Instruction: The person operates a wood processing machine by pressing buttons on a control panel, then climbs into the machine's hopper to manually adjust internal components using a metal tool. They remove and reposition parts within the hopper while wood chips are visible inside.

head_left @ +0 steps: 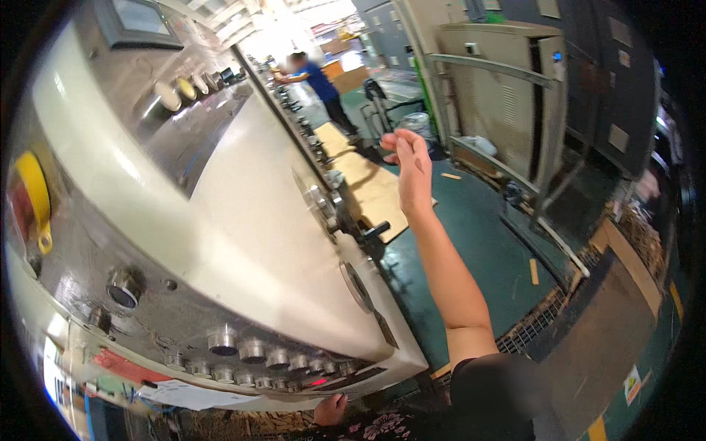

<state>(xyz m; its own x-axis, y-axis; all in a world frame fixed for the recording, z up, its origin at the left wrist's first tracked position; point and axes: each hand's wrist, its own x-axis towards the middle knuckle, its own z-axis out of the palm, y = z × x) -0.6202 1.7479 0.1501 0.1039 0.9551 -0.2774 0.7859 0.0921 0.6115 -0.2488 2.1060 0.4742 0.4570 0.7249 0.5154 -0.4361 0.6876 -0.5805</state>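
My right hand is raised ahead of me at the end of an outstretched bare arm, beside the machine. Its fingers are loosely bent and apart, and nothing shows in them. Low in the view, my left hand is close to the lower edge of the control panel. The fingers there look curled in; whatever they may hold is hidden. Rows of round metal push buttons and a small red light lie just above that hand. A black-handled crank juts from the machine's side, near my right forearm.
A yellow ring-shaped part and a screen are on the machine. A person in blue works farther along. Boards lie beside the machine on the green floor. A metal-framed cabinet stands right.
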